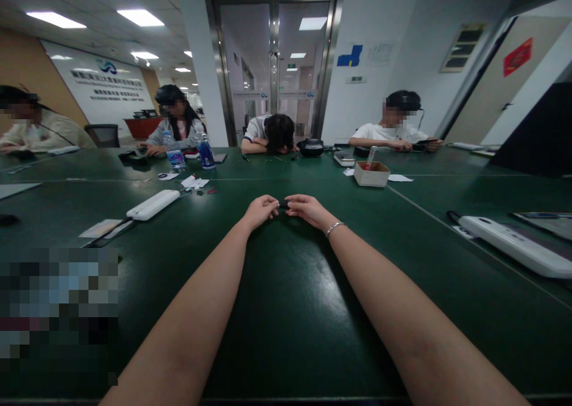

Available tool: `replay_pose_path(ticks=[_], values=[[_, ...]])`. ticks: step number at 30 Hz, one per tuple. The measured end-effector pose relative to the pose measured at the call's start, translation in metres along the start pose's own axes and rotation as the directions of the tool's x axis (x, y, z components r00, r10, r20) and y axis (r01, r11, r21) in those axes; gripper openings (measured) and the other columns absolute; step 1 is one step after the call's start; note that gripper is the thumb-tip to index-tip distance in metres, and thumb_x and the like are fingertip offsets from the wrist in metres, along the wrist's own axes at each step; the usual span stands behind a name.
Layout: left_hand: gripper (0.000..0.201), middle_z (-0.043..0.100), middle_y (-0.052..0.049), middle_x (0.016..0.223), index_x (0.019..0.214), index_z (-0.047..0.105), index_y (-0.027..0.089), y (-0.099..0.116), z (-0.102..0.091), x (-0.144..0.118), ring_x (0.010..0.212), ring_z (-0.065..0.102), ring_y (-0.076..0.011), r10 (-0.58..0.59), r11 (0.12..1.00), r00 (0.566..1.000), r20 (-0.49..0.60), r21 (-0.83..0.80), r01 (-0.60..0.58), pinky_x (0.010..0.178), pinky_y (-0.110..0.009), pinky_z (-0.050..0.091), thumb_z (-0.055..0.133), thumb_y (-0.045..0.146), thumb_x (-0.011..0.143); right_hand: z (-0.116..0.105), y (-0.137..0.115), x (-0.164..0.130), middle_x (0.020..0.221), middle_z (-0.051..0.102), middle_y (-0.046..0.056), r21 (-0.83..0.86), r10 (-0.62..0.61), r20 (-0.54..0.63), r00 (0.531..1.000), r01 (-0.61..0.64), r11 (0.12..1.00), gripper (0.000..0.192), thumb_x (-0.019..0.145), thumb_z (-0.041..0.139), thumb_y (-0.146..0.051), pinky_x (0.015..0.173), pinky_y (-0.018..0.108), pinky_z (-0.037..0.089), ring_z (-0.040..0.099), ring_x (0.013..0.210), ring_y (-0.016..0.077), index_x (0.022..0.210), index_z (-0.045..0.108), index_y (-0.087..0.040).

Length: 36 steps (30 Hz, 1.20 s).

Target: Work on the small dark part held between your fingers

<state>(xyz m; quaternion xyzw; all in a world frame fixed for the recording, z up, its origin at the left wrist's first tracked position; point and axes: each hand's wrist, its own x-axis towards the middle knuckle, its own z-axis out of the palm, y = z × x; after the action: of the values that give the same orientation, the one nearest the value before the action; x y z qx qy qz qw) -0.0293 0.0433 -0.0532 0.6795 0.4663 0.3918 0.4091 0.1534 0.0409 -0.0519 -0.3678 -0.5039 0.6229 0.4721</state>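
Observation:
Both arms reach forward over the dark green table (286, 310). Between my fingertips is a small dark object (283, 204), short and roughly cylindrical, with a lighter bit at its left end; it is too small to name. My left hand (261, 211) pinches that left end, fingers curled. From the other side my right hand (310, 209) grips the black body between thumb and fingers, and a silver bracelet (335, 228) circles that wrist. The fingers cover part of the object.
White power strips lie left (154, 205) and right (513, 245). Further back are a small open box (372, 174), two bottles (205, 151) and paper scraps (195, 182). Several people sit across the table, one with head down (279, 133). A blurred patch hides the lower left.

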Motion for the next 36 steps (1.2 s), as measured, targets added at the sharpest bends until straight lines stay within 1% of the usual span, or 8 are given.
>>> replay_pose_path(ticks=[3, 9, 14, 20, 26, 31, 34, 36], values=[[0.03, 0.059, -0.002, 0.058, 0.076, 0.056, 0.015, -0.003, -0.001, 0.002, 0.05, 0.052, -0.0101, 0.001, 0.996, 0.999, -0.037, 0.085, 0.002, 0.051, -0.022, 0.039, 0.042, 0.039, 0.087, 0.0, 0.0, 0.001, 0.073, 0.065, 0.005, -0.012, 0.0, 0.001, 1.0, 0.0, 1.0, 0.019, 0.079, 0.058, 0.004, 0.056, 0.016, 0.056, 0.065, 0.06, 0.0107, 0.09, 0.064, -0.01], [0.022, 0.065, -0.004, 0.078, 0.084, 0.06, 0.016, -0.008, -0.002, 0.005, 0.06, 0.055, -0.0113, 0.023, 0.992, 1.0, -0.004, 0.124, -0.022, 0.055, -0.022, 0.04, 0.054, 0.037, 0.081, -0.001, 0.002, 0.002, 0.077, 0.066, 0.005, 0.007, -0.013, -0.027, 1.0, 0.013, 1.0, 0.019, 0.078, 0.061, 0.003, 0.059, 0.018, 0.057, 0.065, 0.061, 0.0109, 0.089, 0.064, -0.011], [0.042, 0.064, -0.006, 0.073, 0.071, 0.063, 0.015, -0.01, -0.002, 0.007, 0.06, 0.055, -0.014, -0.017, 0.98, 0.999, -0.029, 0.196, 0.023, 0.054, -0.024, 0.04, 0.042, 0.048, 0.085, -0.001, 0.002, 0.002, 0.076, 0.065, 0.005, -0.01, -0.02, -0.017, 1.0, 0.02, 1.0, 0.02, 0.078, 0.059, 0.004, 0.06, 0.018, 0.057, 0.065, 0.062, 0.0112, 0.09, 0.064, -0.011], [0.029, 0.061, -0.006, 0.096, 0.102, 0.059, 0.017, -0.002, -0.001, -0.001, 0.063, 0.056, -0.0096, 0.073, 0.995, 0.996, -0.044, 0.069, -0.07, 0.055, -0.021, 0.042, 0.062, 0.029, 0.076, -0.001, 0.001, 0.001, 0.077, 0.065, 0.005, 0.002, -0.016, -0.03, 0.999, 0.016, 1.0, 0.02, 0.078, 0.058, 0.004, 0.059, 0.018, 0.057, 0.066, 0.061, 0.0116, 0.09, 0.064, -0.011], [0.027, 0.055, 0.0, 0.064, 0.103, 0.058, 0.016, -0.004, 0.0, -0.001, 0.051, 0.05, -0.0087, 0.078, 0.996, 0.997, 0.009, 0.042, -0.079, 0.053, -0.021, 0.041, 0.041, 0.032, 0.088, 0.001, 0.0, 0.001, 0.074, 0.065, 0.005, -0.003, -0.008, -0.024, 1.0, 0.008, 1.0, 0.02, 0.079, 0.056, 0.005, 0.056, 0.017, 0.056, 0.065, 0.06, 0.011, 0.09, 0.063, -0.01], [0.034, 0.06, -0.001, 0.079, 0.11, 0.055, 0.017, -0.008, 0.0, 0.001, 0.059, 0.056, -0.009, 0.141, 0.989, 0.99, -0.005, 0.056, -0.14, 0.06, -0.022, 0.044, 0.059, 0.027, 0.078, 0.001, 0.0, 0.0, 0.074, 0.065, 0.004, 0.0, -0.008, -0.017, 1.0, 0.008, 1.0, 0.02, 0.079, 0.057, 0.004, 0.057, 0.016, 0.056, 0.066, 0.061, 0.0112, 0.09, 0.063, -0.011], [0.03, 0.058, 0.0, 0.066, 0.109, 0.055, 0.015, -0.01, 0.001, 0.002, 0.055, 0.054, -0.0101, 0.116, 0.992, 0.992, 0.049, 0.035, -0.118, 0.057, -0.023, 0.044, 0.047, 0.033, 0.086, 0.001, 0.0, 0.0, 0.074, 0.065, 0.005, 0.005, -0.012, -0.019, 1.0, 0.012, 1.0, 0.02, 0.078, 0.057, 0.005, 0.058, 0.017, 0.056, 0.066, 0.06, 0.0111, 0.09, 0.063, -0.01], [0.03, 0.059, -0.001, 0.068, 0.108, 0.056, 0.016, -0.011, 0.001, 0.003, 0.053, 0.053, -0.0095, 0.097, 0.994, 0.995, 0.029, 0.05, -0.099, 0.055, -0.023, 0.043, 0.045, 0.035, 0.087, 0.0, 0.001, 0.001, 0.075, 0.065, 0.005, 0.007, -0.008, -0.022, 1.0, 0.008, 1.0, 0.02, 0.078, 0.057, 0.005, 0.058, 0.017, 0.056, 0.066, 0.06, 0.0112, 0.091, 0.063, -0.01]])
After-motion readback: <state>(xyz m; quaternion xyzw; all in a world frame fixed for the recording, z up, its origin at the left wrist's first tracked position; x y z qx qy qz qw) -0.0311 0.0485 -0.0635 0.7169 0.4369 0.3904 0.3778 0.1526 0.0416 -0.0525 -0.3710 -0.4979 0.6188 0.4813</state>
